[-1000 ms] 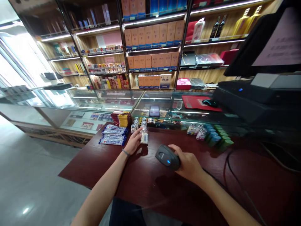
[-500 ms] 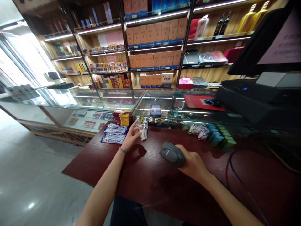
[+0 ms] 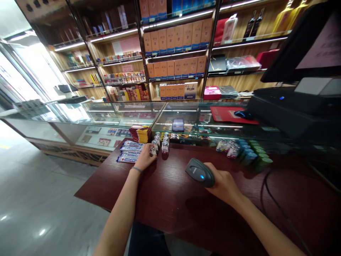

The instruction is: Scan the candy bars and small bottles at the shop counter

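My left hand (image 3: 145, 156) has its fingers closed around a small jar (image 3: 152, 150) with a shiny lid, low over the dark red table. Just right of it, several like jars (image 3: 165, 146) stand upright in two rows. Purple-and-white wrapped packets (image 3: 128, 157) lie left of that hand, and a stack of red and yellow packs (image 3: 143, 135) sits behind it. In my right hand (image 3: 222, 181) is a dark grey barcode scanner (image 3: 200, 172), its blue light lit, held above the table and pointing left.
On the right of the table (image 3: 170, 202) stand more small jars (image 3: 233, 150), blue cans (image 3: 249, 156) and green cans (image 3: 262, 160). A black cable (image 3: 271, 192) runs near my right forearm. A glass counter (image 3: 128, 115) borders the far side; a monitor (image 3: 301, 46) looms at right.
My left hand has closed on a jar and come slightly back and left from the jar rows. The scanner's blue light has come on; the right hand has hardly moved.
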The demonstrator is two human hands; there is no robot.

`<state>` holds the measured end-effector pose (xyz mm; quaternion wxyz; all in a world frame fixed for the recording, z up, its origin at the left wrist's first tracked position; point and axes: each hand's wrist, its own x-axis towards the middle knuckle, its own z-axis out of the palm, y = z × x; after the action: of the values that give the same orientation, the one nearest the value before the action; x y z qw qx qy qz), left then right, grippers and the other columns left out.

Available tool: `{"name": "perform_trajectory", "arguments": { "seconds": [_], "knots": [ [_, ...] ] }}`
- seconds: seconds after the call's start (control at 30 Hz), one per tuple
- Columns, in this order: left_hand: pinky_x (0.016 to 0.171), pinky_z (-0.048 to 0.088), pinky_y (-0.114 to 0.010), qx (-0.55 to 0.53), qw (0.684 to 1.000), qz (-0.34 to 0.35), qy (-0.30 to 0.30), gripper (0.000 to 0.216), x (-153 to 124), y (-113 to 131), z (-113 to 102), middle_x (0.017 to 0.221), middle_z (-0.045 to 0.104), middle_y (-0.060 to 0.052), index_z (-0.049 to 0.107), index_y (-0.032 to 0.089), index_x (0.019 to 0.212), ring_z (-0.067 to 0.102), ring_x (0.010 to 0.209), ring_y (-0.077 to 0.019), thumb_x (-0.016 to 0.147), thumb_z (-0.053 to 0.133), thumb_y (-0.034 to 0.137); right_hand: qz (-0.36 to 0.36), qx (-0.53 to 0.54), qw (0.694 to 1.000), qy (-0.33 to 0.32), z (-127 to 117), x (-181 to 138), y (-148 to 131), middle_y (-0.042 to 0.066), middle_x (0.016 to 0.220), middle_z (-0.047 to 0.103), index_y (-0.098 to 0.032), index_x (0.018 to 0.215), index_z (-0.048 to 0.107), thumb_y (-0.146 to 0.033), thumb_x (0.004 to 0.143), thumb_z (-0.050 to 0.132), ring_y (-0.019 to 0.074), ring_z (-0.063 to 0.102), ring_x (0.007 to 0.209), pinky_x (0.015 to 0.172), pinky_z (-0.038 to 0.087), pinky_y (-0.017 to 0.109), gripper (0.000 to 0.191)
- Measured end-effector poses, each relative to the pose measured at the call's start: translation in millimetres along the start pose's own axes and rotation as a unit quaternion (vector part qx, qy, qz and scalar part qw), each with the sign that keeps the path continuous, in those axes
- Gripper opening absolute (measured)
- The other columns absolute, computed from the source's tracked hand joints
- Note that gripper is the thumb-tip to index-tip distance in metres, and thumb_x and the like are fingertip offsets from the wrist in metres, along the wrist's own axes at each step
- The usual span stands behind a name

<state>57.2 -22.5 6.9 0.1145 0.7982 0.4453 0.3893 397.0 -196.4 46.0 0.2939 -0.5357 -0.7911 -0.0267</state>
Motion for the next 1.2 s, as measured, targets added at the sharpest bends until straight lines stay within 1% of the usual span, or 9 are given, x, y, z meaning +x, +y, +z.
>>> {"name": "perform_trajectory", "arguments": {
  "seconds": [0.3,0.53,0.7,0.83,0.9,0.97,1.03,1.1,1.2],
  "knots": [
    [0.103,0.041,-0.043,-0.010,1.000,-0.018,0.024,0.045,-0.4,-1.2,3.6,0.113,0.054,-0.009,0.052,0.021,0.119,0.052,0.111,-0.0262,0.075,0.062,0.015,0.001,0.002,1.000,0.004,0.0,1.3,-1.4,-0.001,0.073,0.073,-0.025,0.115,0.047,-0.018,0.070,0.055,0.0250,0.073,0.063,0.052,0.043,0.026,0.046],
    [0.112,0.035,-0.048,-0.030,0.998,-0.004,0.050,0.064,0.0,3.0,6.7,0.131,0.052,-0.013,0.045,0.019,0.136,0.047,0.126,-0.0298,0.075,0.061,0.013,0.005,0.005,1.000,-0.002,-0.2,0.5,1.4,0.002,0.078,0.075,-0.024,0.117,0.048,-0.020,0.073,0.055,0.0261,0.074,0.067,0.053,0.044,0.028,0.045],
    [0.108,0.038,-0.050,0.024,0.997,0.015,0.073,0.076,2.3,1.5,10.6,0.127,0.052,-0.016,0.036,0.016,0.145,0.050,0.119,-0.0306,0.075,0.064,0.017,0.029,0.011,0.999,0.040,-4.4,1.9,5.2,0.001,0.075,0.075,-0.026,0.107,0.054,-0.022,0.073,0.058,0.0251,0.074,0.067,0.055,0.046,0.027,0.034],
    [0.104,0.039,-0.054,0.082,0.988,0.010,0.129,0.077,2.3,7.9,12.3,0.122,0.052,-0.016,0.038,0.017,0.144,0.047,0.117,-0.0330,0.077,0.071,0.035,0.083,-0.005,0.991,0.105,-12.7,2.7,16.4,0.001,0.068,0.072,-0.026,0.098,0.057,-0.028,0.074,0.060,0.0260,0.073,0.063,0.055,0.048,0.029,0.024],
    [0.105,0.037,-0.055,0.108,0.979,0.007,0.174,0.072,1.1,15.6,13.3,0.121,0.051,-0.016,0.043,0.016,0.141,0.046,0.119,-0.0341,0.079,0.070,0.041,0.115,-0.001,0.982,0.147,-19.4,3.3,24.5,0.003,0.074,0.073,-0.025,0.099,0.058,-0.032,0.075,0.063,0.0271,0.073,0.067,0.058,0.051,0.031,0.026],
    [0.106,0.035,-0.054,0.117,0.969,0.020,0.216,0.064,-0.2,27.3,16.8,0.122,0.049,-0.016,0.047,0.016,0.136,0.044,0.121,-0.0341,0.082,0.068,0.043,0.137,0.017,0.972,0.188,-27.8,4.1,33.7,0.007,0.090,0.075,-0.024,0.105,0.060,-0.034,0.077,0.064,0.0277,0.074,0.082,0.070,0.055,0.034,0.030],
    [0.108,0.034,-0.054,0.103,0.966,0.047,0.231,0.055,-0.6,43.9,25.6,0.123,0.049,-0.015,0.050,0.018,0.131,0.044,0.121,-0.0329,0.084,0.067,0.040,0.159,0.032,0.960,0.228,-37.6,5.0,43.3,0.008,0.101,0.074,-0.023,0.109,0.061,-0.034,0.077,0.066,0.0276,0.072,0.093,0.079,0.055,0.036,0.033],
    [0.108,0.034,-0.052,0.066,0.973,0.080,0.205,0.048,0.6,65.7,42.1,0.122,0.049,-0.014,0.052,0.020,0.128,0.046,0.120,-0.0315,0.085,0.066,0.037,0.186,0.033,0.947,0.261,-48.3,5.2,53.0,0.009,0.103,0.073,-0.022,0.107,0.063,-0.033,0.076,0.067,0.0280,0.070,0.096,0.082,0.055,0.037,0.033],
    [0.108,0.037,-0.051,-0.017,0.988,0.117,0.102,0.046,5.8,107.2,82.6,0.122,0.049,-0.013,0.051,0.022,0.129,0.046,0.120,-0.0306,0.086,0.065,0.032,0.213,0.022,0.931,0.296,-65.2,3.6,66.4,0.010,0.103,0.073,-0.021,0.104,0.064,-0.034,0.075,0.067,0.0288,0.069,0.096,0.082,0.055,0.039,0.032]
  ]
}}
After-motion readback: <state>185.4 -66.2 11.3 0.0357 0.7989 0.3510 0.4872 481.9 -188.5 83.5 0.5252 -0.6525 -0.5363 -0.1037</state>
